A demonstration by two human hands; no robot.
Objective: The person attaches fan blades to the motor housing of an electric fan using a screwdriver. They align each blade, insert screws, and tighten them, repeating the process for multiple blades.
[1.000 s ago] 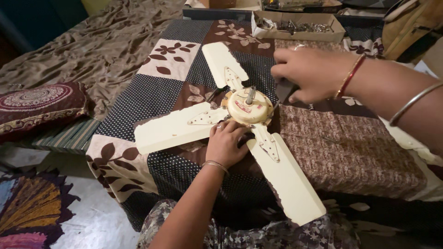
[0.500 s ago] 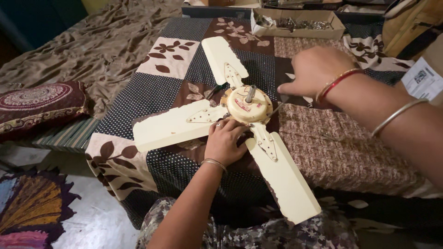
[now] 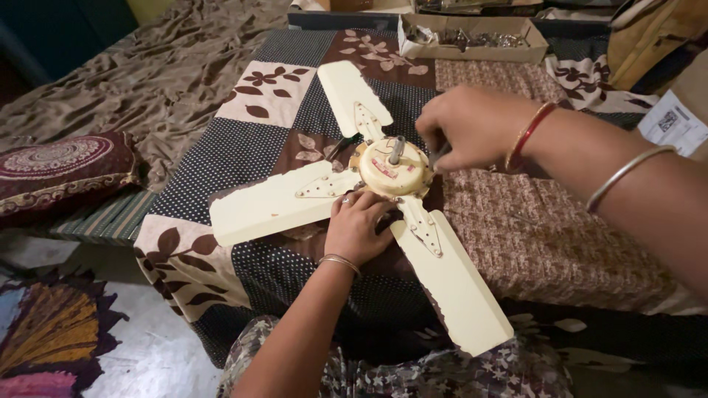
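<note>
I keep my left hand point(image 3: 359, 227) pressed flat against the cream fan hub point(image 3: 393, 168) at frame centre while my right hand point(image 3: 464, 127) pinches a slim tool point(image 3: 440, 153) steady at its rim.

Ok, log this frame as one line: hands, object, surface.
left hand: pressed on fan hub edge | right hand: holding a thin tool at motor hub | ceiling fan: flat on patchwork quilt
</note>
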